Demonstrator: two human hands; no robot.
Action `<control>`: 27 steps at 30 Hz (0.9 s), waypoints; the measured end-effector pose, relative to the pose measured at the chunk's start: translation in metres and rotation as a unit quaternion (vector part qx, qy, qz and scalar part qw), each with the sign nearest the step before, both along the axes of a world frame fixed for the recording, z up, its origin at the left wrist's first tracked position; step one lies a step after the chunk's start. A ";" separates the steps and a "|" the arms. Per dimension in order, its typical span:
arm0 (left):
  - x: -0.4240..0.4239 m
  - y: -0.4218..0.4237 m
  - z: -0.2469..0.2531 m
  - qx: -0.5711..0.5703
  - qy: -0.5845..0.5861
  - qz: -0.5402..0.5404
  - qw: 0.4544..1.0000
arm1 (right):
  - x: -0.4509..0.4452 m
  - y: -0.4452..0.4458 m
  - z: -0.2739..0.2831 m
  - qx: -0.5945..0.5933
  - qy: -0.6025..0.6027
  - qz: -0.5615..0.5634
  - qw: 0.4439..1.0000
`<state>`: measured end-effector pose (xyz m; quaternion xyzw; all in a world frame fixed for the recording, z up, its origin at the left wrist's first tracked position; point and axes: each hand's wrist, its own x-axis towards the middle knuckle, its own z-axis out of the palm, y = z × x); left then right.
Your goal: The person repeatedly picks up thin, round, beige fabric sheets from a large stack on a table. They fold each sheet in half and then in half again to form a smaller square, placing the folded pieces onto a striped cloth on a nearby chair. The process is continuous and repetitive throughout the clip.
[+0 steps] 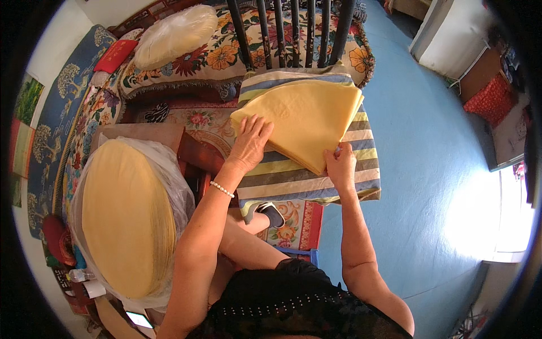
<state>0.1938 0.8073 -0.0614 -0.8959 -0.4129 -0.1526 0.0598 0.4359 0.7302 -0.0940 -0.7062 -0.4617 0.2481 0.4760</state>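
A wedge of thin yellow flatbread sheets (305,114), folded in several layers, lies on a striped cloth (296,186) that covers a chair seat. Its narrow tip points towards me, and its curved edge faces the chair back. My left hand (252,142) rests palm down on the wedge's left corner, fingers slightly spread. At the right side near the tip, my right hand (341,167) pinches the folded edge between thumb and curled fingers. Something small and bluish shows at those fingertips, too small to name. To my left stands a tall stack of round yellow sheets (123,212) in a clear plastic bag (184,190).
Black chair-back slats (294,34) rise behind the cloth. Another bagged yellow stack (178,36) lies on the flower-patterned sofa cover (220,59). A lit phone (139,319) and a plastic bottle (80,275) sit at lower left. Blue floor (406,148) extends to the right.
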 end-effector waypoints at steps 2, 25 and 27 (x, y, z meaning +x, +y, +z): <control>-0.002 -0.001 -0.003 -0.001 -0.001 -0.004 1.000 | 0.001 -0.003 -0.005 -0.002 0.007 -0.004 1.000; 0.002 0.012 -0.022 -0.074 -0.064 0.110 0.989 | 0.035 0.119 0.003 -0.100 -0.395 -0.001 0.913; -0.003 0.008 -0.028 -0.067 -0.055 0.136 0.987 | 0.020 0.099 0.014 -0.072 -0.428 0.015 0.901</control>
